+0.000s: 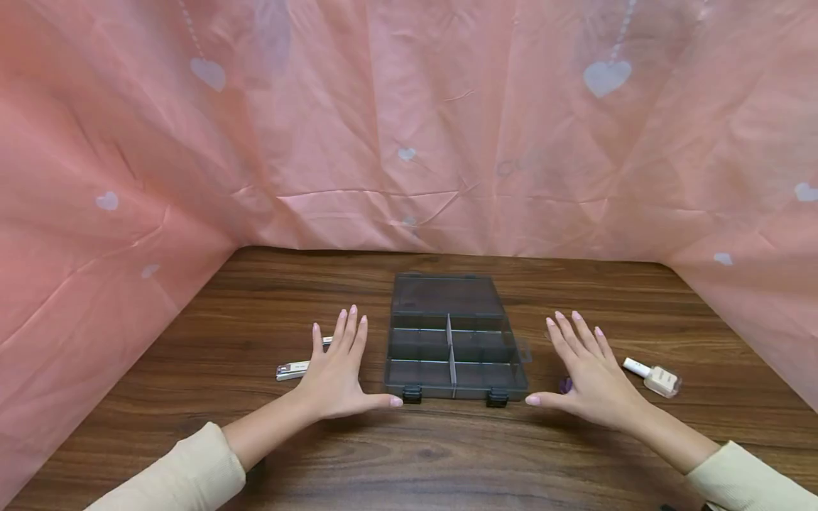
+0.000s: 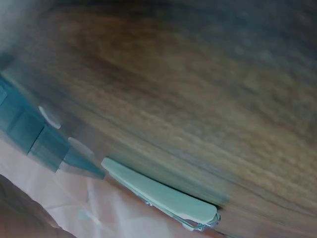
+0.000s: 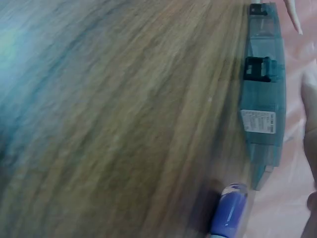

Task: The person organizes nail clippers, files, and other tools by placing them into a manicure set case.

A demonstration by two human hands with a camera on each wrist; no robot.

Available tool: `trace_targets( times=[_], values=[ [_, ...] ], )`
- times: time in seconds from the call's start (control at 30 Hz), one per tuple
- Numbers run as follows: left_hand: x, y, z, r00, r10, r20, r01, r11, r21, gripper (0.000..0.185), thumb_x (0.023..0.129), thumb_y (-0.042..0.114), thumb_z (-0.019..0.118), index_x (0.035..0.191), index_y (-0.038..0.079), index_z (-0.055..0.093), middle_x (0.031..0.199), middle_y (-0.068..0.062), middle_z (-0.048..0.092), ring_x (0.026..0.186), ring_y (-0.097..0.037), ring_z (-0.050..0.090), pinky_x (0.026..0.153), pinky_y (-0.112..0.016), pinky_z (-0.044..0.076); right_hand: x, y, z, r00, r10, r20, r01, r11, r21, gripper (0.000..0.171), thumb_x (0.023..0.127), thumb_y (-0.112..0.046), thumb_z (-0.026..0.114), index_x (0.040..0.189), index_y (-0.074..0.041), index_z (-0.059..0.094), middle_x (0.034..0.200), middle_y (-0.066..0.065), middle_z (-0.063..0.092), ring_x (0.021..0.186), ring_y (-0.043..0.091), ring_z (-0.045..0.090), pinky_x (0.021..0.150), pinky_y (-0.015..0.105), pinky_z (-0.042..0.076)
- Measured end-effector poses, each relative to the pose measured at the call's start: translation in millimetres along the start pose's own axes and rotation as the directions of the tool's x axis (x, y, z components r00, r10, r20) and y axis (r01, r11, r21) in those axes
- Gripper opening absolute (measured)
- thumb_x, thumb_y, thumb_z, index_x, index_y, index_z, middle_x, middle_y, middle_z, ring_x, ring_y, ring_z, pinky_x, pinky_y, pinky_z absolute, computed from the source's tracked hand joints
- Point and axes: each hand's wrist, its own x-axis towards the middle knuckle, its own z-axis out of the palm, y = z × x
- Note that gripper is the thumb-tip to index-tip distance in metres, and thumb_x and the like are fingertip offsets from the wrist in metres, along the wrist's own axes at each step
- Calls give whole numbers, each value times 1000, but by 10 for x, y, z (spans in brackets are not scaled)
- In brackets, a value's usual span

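Pale sleeves (image 1: 172,475) reach in from the near side of a smoky divided box (image 1: 418,371), which rests on the wooden desk (image 1: 447,461); the left hand (image 1: 335,376) is just left of the box, the right hand (image 1: 597,383) just right; on both, the fingers are straight and spread; left of the box, a white clipper-like item (image 1: 292,370) shows partly behind the left hand; right of it lie a purple bottle (image 3: 229,213) and, farther out, a white-capped bottle (image 1: 663,381); behind it hangs a pink curtain (image 1: 447,121).
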Motion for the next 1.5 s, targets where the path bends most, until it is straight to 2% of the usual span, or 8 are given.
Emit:
trace_targets(
  times=[0.2, 0.5, 0.67, 0.87, 0.97, 1.1, 1.2, 1.5],
  values=[
    [50, 41, 56, 999, 51, -15, -51, 998, -23, 129, 61, 84, 53, 149, 3, 3, 156, -17, -3, 145, -30, -3, 111, -63, 3, -30, 51, 28, 991, -79, -110, 99, 977, 191, 107, 69, -44, 76, 149, -5, 15, 152, 20, 22, 145, 26, 5, 115, 55, 6],
    [184, 123, 154, 994, 97, 46, -94, 993, -70, 128, 62, 80, 56, 148, -2, 8, 156, -19, -2, 145, -32, 0, 117, -51, 9, -156, 177, 44, 965, -144, -219, 196, 951, 241, 100, 59, -27, 83, 145, -14, 32, 141, 24, 39, 135, -10, 14, 100, -1, 10],
    [268, 144, 186, 996, 73, 59, -68, 994, -84, 128, 62, 80, 57, 148, 0, 8, 156, -18, 2, 145, -30, 2, 117, -49, 9, -254, 255, 53, 961, -70, -267, 131, 967, 218, 91, 57, -25, 85, 138, -11, 45, 131, 26, 51, 126, -14, 25, 93, -2, 28],
    [363, 163, 182, 994, 80, 71, -72, 992, -103, 127, 62, 80, 56, 148, 0, 9, 156, -17, 0, 145, -30, 4, 117, -49, 9, -375, 338, 68, 958, 17, -288, 53, 972, 231, 77, 54, -20, 86, 121, 5, 57, 115, 27, 61, 101, 37, 58, 73, 0, 44],
    [380, 171, 178, 992, 85, 89, -75, 991, -114, 128, 61, 80, 56, 148, 0, 8, 156, -17, -1, 145, -30, 4, 117, -49, 9, -426, 378, 87, 944, 36, -327, 41, 974, 224, 72, 52, -19, 87, 115, 4, 62, 107, 24, 65, 102, 14, 62, 77, -7, 32],
    [375, 168, 177, 991, 75, 107, -62, 991, -118, 127, 62, 79, 58, 148, -1, 9, 156, -18, 2, 145, -30, 5, 117, -49, 9, -492, 439, 107, 926, 61, -373, 34, 969, 245, 67, 51, -18, 87, 112, 0, 66, 114, -12, 63, 98, -24, 42, 76, -6, 31],
    [366, 161, 183, 991, 60, 121, -45, 991, -126, 125, 64, 77, 59, 148, -1, 8, 156, -18, 3, 145, -29, 5, 117, -48, 8, -534, 494, 104, 927, 88, -365, 7, 968, 251, 61, 54, -18, 87, 109, -2, 68, 109, -28, 54, 88, -23, 44, 69, -2, 33],
    [359, 188, 190, 986, 64, 151, -43, 990, -135, 124, 65, 77, 58, 148, 0, 7, 156, -17, 3, 145, -28, 4, 117, -48, 7, -630, 636, 103, 936, 131, -326, -70, 979, 192, 39, 58, -19, 85, 93, -8, 72, 89, -15, 68, 91, -29, 36, 71, 2, 32]
  ],
)
